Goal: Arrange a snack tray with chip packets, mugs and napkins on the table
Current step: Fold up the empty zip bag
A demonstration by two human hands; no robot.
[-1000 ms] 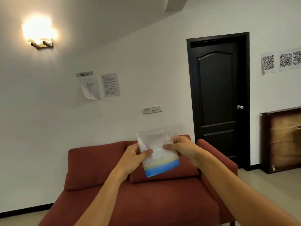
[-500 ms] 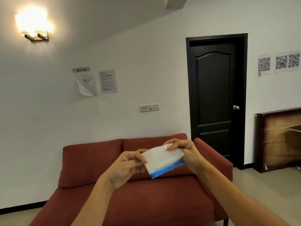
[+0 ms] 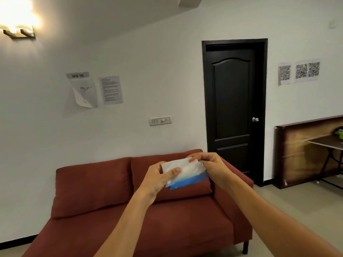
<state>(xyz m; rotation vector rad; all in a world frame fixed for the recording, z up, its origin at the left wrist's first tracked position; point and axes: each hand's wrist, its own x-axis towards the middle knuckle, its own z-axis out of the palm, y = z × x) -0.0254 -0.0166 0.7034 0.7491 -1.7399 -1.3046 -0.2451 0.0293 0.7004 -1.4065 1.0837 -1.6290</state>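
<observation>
Holding napkin packet (image 3: 183,173) up in front of red sofa (image 3: 111,201).
Left hand (image 3: 157,179) and right hand (image 3: 209,166) both pinching it (thumbs on top), tilted, blue edge down.

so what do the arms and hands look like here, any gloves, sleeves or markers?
Both are bare: no gloves, sleeves, watch, rings or markers show on the left hand or right hand. Forearms are uncovered up to the frame edge. Nails look short and plain.
</observation>
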